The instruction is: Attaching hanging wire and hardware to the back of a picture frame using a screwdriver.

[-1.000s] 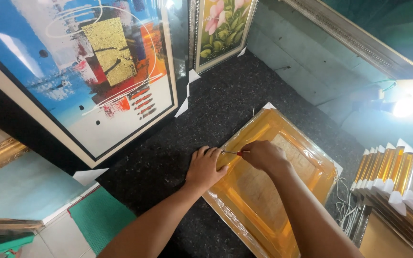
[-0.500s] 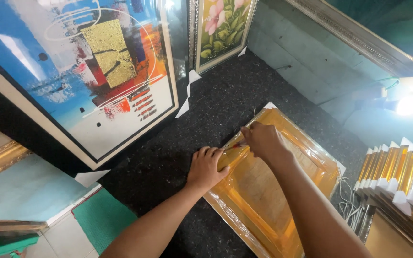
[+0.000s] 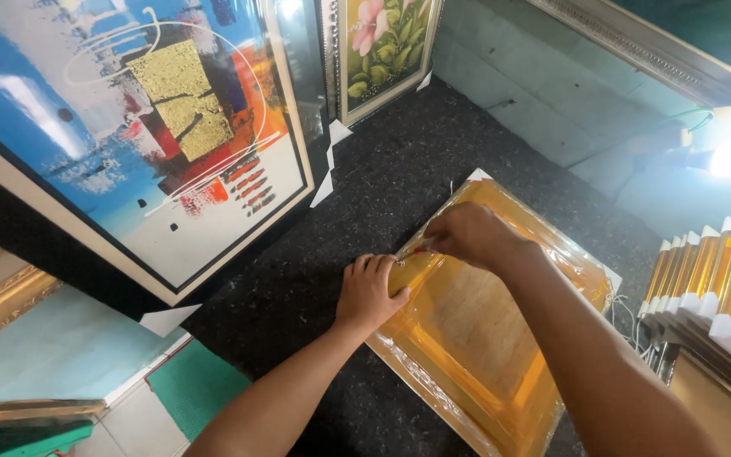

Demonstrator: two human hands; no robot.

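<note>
A golden-yellow picture frame (image 3: 484, 338) wrapped in clear plastic film lies flat on the dark speckled carpet (image 3: 382, 186). My left hand (image 3: 370, 292) presses down on the frame's left edge, fingers together and flat. My right hand (image 3: 467, 237) is closed on a small tool with a red tip (image 3: 419, 249) and holds it against the film along that same left edge, near the far corner. The tool's blade is too small to make out.
A large framed abstract painting (image 3: 145, 127) leans at the left, a framed flower painting (image 3: 387, 42) behind it. A stack of gold and silver frames with white corner guards (image 3: 712, 288) stands at the right. A bright lamp (image 3: 729, 156) shines at the far right. Tiled floor (image 3: 129, 415) lies below.
My right hand has slid with the tool along the frame's left edge toward the far corner. My left hand stays pressed on the edge.
</note>
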